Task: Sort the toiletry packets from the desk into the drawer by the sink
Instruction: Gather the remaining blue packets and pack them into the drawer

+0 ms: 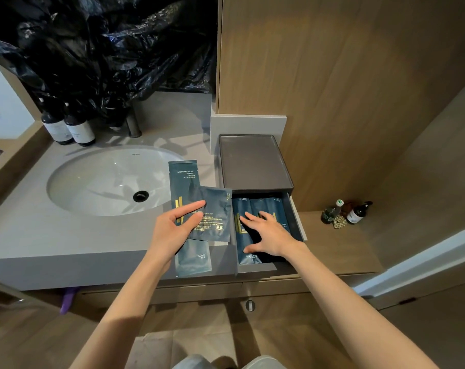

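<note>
Partly done: several packets already lying lengthwise in the open drawer [296, 217] beside the sink [93, 179]; a fan of packets [215, 209] not yet filed, among them a long one [182, 179] and one marked COMB [194, 258]; left hand [172, 227] clamped on that fan above the counter edge; right hand [268, 235] spread flat, fingers apart, pressing on the dental kit packet [242, 235] inside the drawer; grip on nothing evident.
</note>
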Tool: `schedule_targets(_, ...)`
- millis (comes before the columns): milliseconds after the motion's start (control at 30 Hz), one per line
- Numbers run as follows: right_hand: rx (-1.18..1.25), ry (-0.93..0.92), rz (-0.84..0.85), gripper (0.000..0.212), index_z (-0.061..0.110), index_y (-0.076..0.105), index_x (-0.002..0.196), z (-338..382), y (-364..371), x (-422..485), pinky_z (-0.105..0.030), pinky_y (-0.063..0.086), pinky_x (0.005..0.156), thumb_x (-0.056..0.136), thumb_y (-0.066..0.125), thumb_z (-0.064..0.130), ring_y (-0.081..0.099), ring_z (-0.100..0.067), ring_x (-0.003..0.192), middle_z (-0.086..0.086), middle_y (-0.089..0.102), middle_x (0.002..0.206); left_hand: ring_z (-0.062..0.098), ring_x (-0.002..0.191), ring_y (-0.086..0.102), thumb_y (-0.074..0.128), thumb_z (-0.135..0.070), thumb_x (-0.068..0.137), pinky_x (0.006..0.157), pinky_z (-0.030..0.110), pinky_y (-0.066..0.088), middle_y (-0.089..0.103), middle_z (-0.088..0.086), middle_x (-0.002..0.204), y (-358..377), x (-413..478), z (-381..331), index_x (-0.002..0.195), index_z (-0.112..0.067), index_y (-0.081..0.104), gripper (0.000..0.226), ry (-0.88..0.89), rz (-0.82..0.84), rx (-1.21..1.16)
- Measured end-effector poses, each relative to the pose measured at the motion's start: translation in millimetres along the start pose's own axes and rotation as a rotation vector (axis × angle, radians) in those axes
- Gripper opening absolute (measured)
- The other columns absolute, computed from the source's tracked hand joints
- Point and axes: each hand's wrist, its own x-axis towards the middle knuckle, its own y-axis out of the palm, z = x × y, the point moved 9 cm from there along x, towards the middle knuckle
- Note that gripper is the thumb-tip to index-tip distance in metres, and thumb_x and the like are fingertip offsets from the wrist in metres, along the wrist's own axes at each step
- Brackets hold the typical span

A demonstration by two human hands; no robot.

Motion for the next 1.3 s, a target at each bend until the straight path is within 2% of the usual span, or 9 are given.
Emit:
schedule_targets(200,0.041,0.002,-0.089,0.072,0.029,0.029,0.15,7,-9,-6,-0.047,0.021,0.117,0.088,0.063,0.041,0.016,-0.023,0.147,0.006,0.026,0.158,-0.02,0.097,0.051,0.063,-0.015,0.089,0.072,-0.006,0.037,0.065,-0.019,0.107,8,2,-2,0.11,-0.027,0.069,0.025,0.023,0.022,0.052)
schedule_targets(400,0.951,0.107,-0.39,0.032,0.022,0.063,0.122,17,-43,-43,-0.021,0.05,0.085,0.096,0.051,0.036,0.064,-0.01,0.098,0.004,0.07,0.112,-0.016,0.101,0.05,0.058,-0.011,0.092,0.072,-0.009,0.034,0.064,-0.014,0.113,25,3,-1,0.11,-0.027,0.068,0.026,0.055,0.071,0.113)
schedule_targets(533,1.175,0.212,-0.373,0.03,0.015,0.064,0.111,16,-42,-57,-0.025,0.053,0.062,0.088,0.066,0.033,0.062,-0.01,0.064,-0.004,0.071,0.088,-0.012,0.105,0.052,0.057,-0.012,0.092,0.078,-0.008,0.034,0.064,-0.015,0.116,50,3,-6,0.111,-0.029,0.067,0.027,0.1,0.148,0.156)
schedule_targets(733,1.237,0.278,-0.523,0.024,0.002,0.066,0.097,-11,-55,-86,-0.02,0.052,0.059,0.084,0.071,0.021,0.06,-0.012,0.063,-0.01,0.066,0.075,-0.008,0.105,0.054,0.054,-0.013,0.094,0.093,0.01,0.039,0.063,-0.018,0.114,68,3,-13,0.108,-0.035,0.066,0.028,0.132,0.152,0.159)
schedule_targets(933,0.671,0.172,-1.056,0.011,0.017,0.061,0.079,-11,-112,-153,-0.01,0.045,0.057,0.085,0.07,0.022,0.056,-0.003,0.063,0.005,0.061,0.07,-0.038,0.099,0.035,0.049,-0.006,0.095,0.083,-0.011,0.024,0.056,-0.019,0.12,71,5,-20,0.118,-0.024,0.061,0.031,0.243,0.167,0.244)
schedule_targets(1000,0.273,0.036,-1.147,0.008,0.015,0.064,0.081,15,-124,-163,-0.017,0.048,0.058,0.086,0.068,0.02,0.058,-0.006,0.067,0.004,0.063,0.074,-0.032,0.096,0.045,0.048,-0.015,0.097,0.083,-0.007,0.032,0.062,-0.019,0.114,82,-1,-23,0.111,-0.027,0.065,0.025,0.21,0.229,0.217)
schedule_targets(1100,-0.196,-0.168,-1.196,0.011,0.01,0.068,0.075,52,-117,-162,-0.025,0.049,0.057,0.085,0.066,0.015,0.06,-0.016,0.067,-0.002,0.066,0.074,-0.015,0.075,0.054,0.046,-0.04,0.095,0.072,0.004,0.038,0.059,-0.024,0.07,101,-12,-24,0.092,-0.026,0.073,0.03,0.082,0.311,0.101)
schedule_targets(1233,-0.393,-0.278,-1.244,0.017,0.01,0.069,0.07,75,-105,-159,-0.033,0.046,0.05,0.086,0.066,0.013,0.059,-0.023,0.062,-0.004,0.07,0.075,-0.002,0.068,0.048,0.055,-0.056,0.083,0.07,0.015,0.037,0.052,-0.009,0.066,105,-16,-29,0.082,-0.015,0.072,0.044,0.081,0.281,0.017)
schedule_targets(1300,-0.397,-0.317,-1.237,0.013,0.011,0.072,0.074,78,-102,-157,-0.034,0.046,0.053,0.086,0.068,0.014,0.061,-0.023,0.065,-0.003,0.071,0.078,-0.007,0.066,0.051,0.061,-0.044,0.086,0.067,0.009,0.037,0.057,-0.008,0.061,100,-16,-33,0.083,-0.01,0.072,0.036,0.099,0.233,0.002)
